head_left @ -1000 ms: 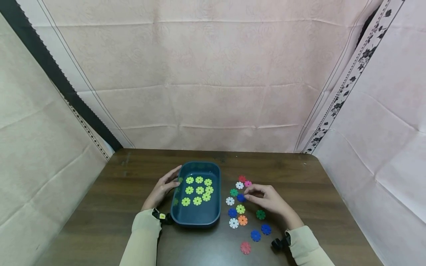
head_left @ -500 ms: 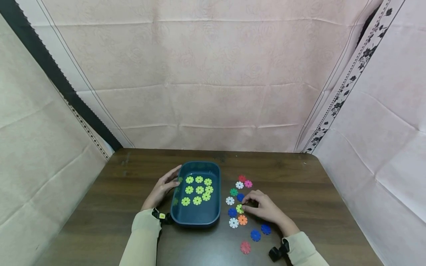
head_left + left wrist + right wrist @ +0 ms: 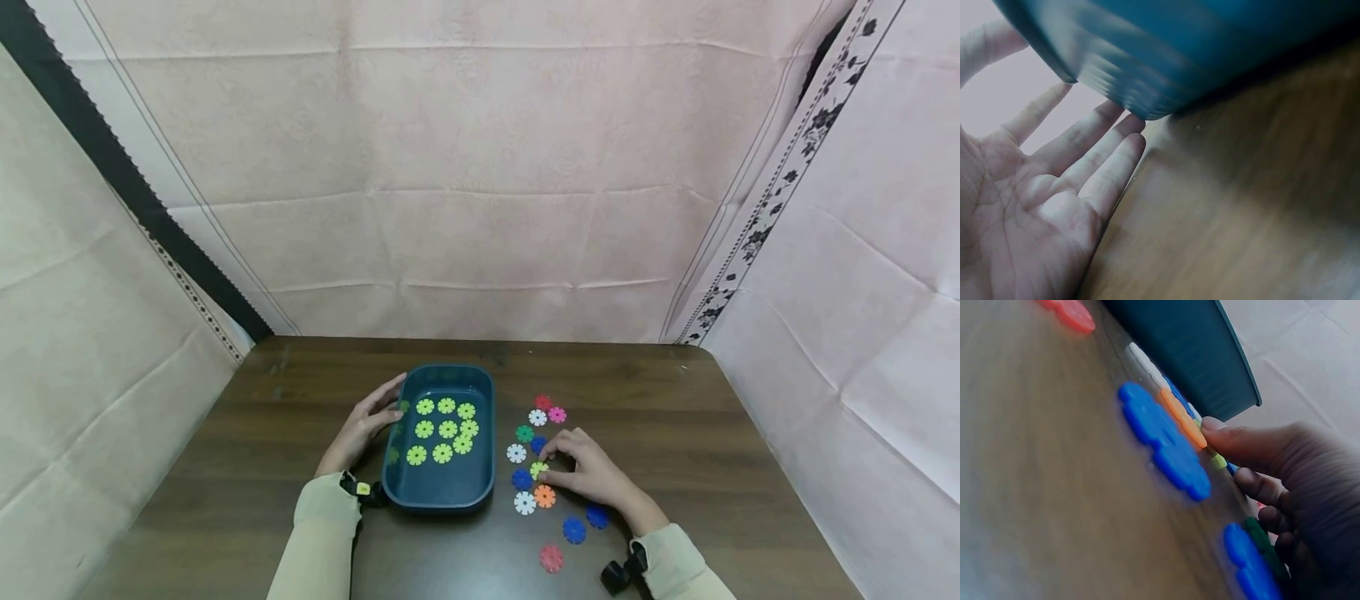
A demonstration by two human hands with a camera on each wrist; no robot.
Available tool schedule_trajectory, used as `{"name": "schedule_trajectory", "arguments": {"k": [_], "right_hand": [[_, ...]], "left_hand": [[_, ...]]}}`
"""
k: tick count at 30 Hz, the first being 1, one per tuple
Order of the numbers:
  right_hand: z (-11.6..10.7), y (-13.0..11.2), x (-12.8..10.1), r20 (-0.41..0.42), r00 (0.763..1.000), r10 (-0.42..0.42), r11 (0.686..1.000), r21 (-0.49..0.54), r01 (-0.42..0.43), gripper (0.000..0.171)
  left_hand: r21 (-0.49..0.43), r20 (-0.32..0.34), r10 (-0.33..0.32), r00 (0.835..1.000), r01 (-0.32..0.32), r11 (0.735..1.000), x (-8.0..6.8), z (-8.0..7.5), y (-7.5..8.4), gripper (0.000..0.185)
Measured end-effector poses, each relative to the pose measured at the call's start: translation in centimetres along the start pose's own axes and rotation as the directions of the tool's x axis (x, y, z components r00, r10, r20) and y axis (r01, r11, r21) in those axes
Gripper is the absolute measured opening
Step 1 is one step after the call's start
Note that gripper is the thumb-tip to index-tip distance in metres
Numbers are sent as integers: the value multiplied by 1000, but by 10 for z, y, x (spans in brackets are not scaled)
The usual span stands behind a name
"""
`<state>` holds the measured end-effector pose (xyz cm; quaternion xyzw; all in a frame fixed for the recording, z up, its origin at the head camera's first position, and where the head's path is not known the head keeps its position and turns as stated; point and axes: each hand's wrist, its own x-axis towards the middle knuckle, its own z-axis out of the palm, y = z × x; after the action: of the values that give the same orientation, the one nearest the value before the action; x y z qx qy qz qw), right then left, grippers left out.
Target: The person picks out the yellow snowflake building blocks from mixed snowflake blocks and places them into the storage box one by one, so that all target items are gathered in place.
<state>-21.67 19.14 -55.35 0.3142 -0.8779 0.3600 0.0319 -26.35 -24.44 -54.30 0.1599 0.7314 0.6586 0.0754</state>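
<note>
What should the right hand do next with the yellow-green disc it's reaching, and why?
Probably pinch the yellow-green disc off the table and lift it toward the blue tray. The right hand has its fingertips on that disc, the tray holds only yellow-green discs, and the left hand rests against the tray's left wall.

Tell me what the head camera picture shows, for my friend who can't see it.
A right hand pinches a yellow-green flower disc among colourful discs on a brown table. The left hand rests against a teal tray holding more yellow-green discs.
</note>
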Motion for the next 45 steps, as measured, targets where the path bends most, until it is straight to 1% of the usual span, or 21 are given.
{"name": "schedule_trajectory", "arguments": {"k": [4,8,12,17,21,24,29,31,40,45], "right_hand": [[0,0,0,2,1000,3,1000,-2,-3,24],[0,1,0,6,1000,-1,1000,-2,1,24],[0,3,0,7,1000,-13,1000,22,13,24],[1,6,0,-7,997,-76,995,63,76,17],[2,8,-1,-17,992,-127,989,73,128,14],[1,7,-2,-32,993,-114,991,62,116,15],[0,8,-3,-45,997,-66,998,-8,66,23],[0,9,-3,-40,997,-61,998,-30,59,24],[0,9,-3,-27,996,-81,997,-7,81,21],[-2,7,-3,-3,998,-62,998,12,62,20]], "left_hand": [[-3,-3,8,1000,-8,1000,1,0,0,60],[-18,-16,-9,1000,9,1000,1,0,1,59],[-28,-20,-19,1000,19,999,1,0,1,59],[-17,-20,-13,1000,13,1000,1,0,1,59],[-14,-21,-12,1000,12,1000,0,1,1,59],[-18,-22,-13,1000,12,1000,-1,2,0,59],[-16,-23,-15,1000,15,1000,-1,2,-1,59],[-13,-25,-20,999,19,1000,-1,2,-1,59],[-15,-11,-3,1000,3,1000,0,3,1,60],[-18,-18,-1,1000,1,1000,0,2,1,60]]}}
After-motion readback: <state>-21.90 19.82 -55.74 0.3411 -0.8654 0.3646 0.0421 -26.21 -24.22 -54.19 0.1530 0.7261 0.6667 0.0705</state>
